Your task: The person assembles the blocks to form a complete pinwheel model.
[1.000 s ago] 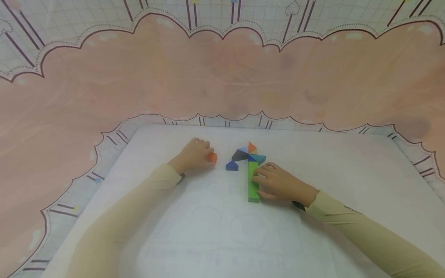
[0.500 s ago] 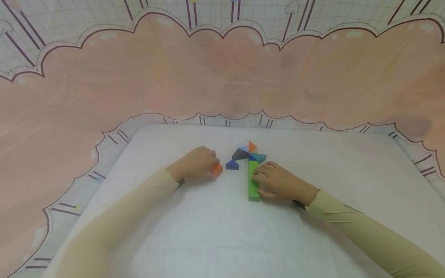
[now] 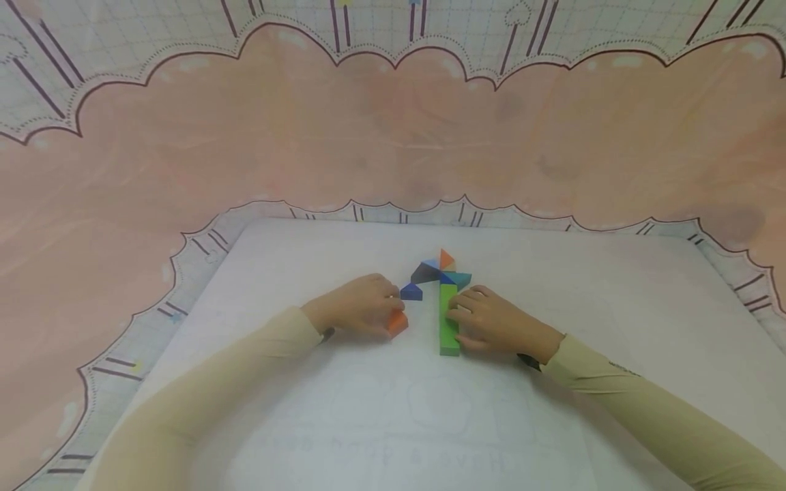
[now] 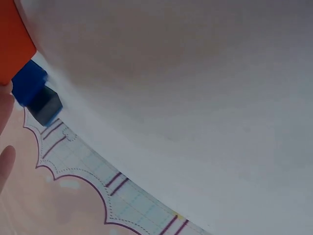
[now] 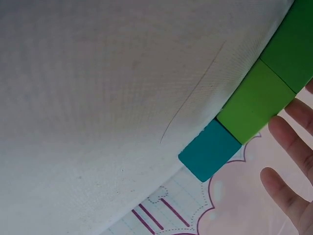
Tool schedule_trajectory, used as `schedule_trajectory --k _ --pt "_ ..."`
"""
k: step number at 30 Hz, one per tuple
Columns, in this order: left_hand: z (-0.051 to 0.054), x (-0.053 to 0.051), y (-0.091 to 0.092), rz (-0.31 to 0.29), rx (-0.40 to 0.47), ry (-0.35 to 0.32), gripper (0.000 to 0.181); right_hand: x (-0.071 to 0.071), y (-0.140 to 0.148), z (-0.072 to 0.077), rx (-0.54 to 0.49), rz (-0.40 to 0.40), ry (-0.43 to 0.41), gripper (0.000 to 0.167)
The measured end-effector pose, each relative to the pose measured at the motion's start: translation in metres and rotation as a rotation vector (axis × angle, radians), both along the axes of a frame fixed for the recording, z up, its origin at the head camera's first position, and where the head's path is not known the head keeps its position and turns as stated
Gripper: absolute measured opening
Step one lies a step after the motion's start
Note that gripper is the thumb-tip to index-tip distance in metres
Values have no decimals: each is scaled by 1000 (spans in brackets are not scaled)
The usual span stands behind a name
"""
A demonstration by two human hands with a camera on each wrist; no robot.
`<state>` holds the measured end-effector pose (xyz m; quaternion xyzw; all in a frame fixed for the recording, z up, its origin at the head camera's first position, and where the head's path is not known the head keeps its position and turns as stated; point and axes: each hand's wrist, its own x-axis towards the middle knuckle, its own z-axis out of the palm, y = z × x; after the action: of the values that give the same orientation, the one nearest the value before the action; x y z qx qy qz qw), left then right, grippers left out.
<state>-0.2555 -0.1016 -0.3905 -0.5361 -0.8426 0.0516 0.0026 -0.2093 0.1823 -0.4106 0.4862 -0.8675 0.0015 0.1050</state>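
My left hand [image 3: 362, 305] pinches an orange block [image 3: 398, 323] just above or on the white tabletop; the same orange block [image 4: 12, 44] fills a corner of the left wrist view. Beyond its fingers sits a small dark-blue triangular block [image 3: 411, 292]. My right hand [image 3: 491, 320] rests its fingertips on a long green piece [image 3: 448, 320]. From the right wrist view, this is a dark green block [image 5: 291, 44] and a light green block [image 5: 257, 103] end to end, with extended fingers [image 5: 293, 142] along the upper edge. One finger stands free of them.
At the green piece's far end lie a teal block [image 3: 460, 279], a dark grey-blue block [image 3: 425, 273], a light-blue block [image 3: 430, 262] and an orange triangular block [image 3: 446, 260]. A patterned cloth [image 3: 393, 136] surrounds the white tabletop [image 3: 602, 307].
My left hand has moved right and nearer to me with the orange block, coming closer to the green piece. My right hand and the other blocks have stayed in place.
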Motion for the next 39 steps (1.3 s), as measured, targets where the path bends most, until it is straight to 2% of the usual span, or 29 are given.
schedule_trajectory --k 5,12,18,26,31,39 --pt "1 0 13 -21 -23 24 36 0 0 0 18 -13 -8 35" --pt "0 -6 27 -64 29 60 35 1 0 0 9 -10 -7 34" --pt "-2 -12 35 -23 2 14 39 1 0 0 -22 19 22 32" --pt "0 -18 41 -27 12 10 40 1 0 2 -38 28 20 31" --pt "0 -21 42 -5 7 -28 40 1 0 2 -36 30 20 32" --pt "-1 -24 42 3 21 35 35 1 1 0 -27 23 18 32"
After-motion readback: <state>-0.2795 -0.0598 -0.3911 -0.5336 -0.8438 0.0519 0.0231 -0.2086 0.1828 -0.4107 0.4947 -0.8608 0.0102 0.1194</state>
